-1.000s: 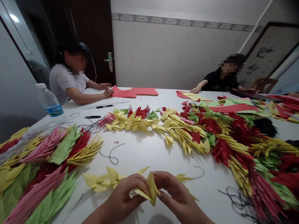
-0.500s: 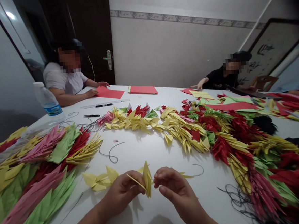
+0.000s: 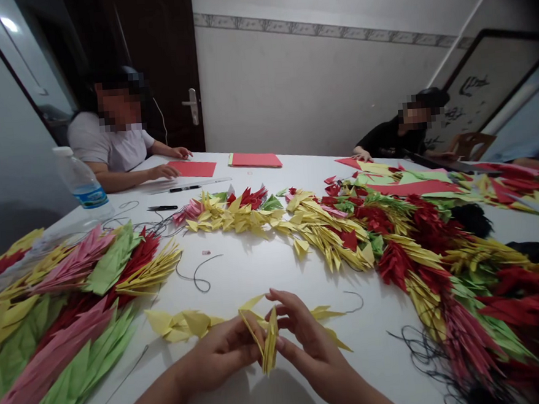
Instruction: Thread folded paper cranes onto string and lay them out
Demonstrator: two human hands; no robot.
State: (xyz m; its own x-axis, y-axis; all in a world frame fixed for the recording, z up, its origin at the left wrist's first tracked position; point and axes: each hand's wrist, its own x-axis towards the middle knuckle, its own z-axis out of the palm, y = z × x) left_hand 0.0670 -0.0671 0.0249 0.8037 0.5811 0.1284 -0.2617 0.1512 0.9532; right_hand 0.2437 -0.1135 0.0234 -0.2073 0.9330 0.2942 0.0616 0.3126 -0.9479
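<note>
A yellow folded-paper piece (image 3: 271,346), shaped like an unopened origami crane with pointed flaps, is pinched between both hands above the white table (image 3: 246,400). My left hand (image 3: 215,353) is closed on its left flap. From the right, my right hand (image 3: 310,347) presses thumb and fingers against the piece. Behind the left hand lie more yellow folded pieces (image 3: 181,324). Others, pointed yellow pieces (image 3: 330,313), show behind the right hand, with a dark thread (image 3: 359,300) by them. Parts of these pieces are hidden by my hands.
Colourful folded-paper strands (image 3: 75,326) cover the left side. A long garland (image 3: 331,234) arcs across the middle to the right. Black threads (image 3: 428,357), a needle (image 3: 122,378), small scissors (image 3: 162,207), a pen (image 3: 185,188) and a water bottle (image 3: 83,184) are around. Two people sit opposite.
My right hand has come in from beside the yellow folded piece and now grips it. The piece is tilted and slightly lower. At the far left, a person's hand has lifted off the red paper.
</note>
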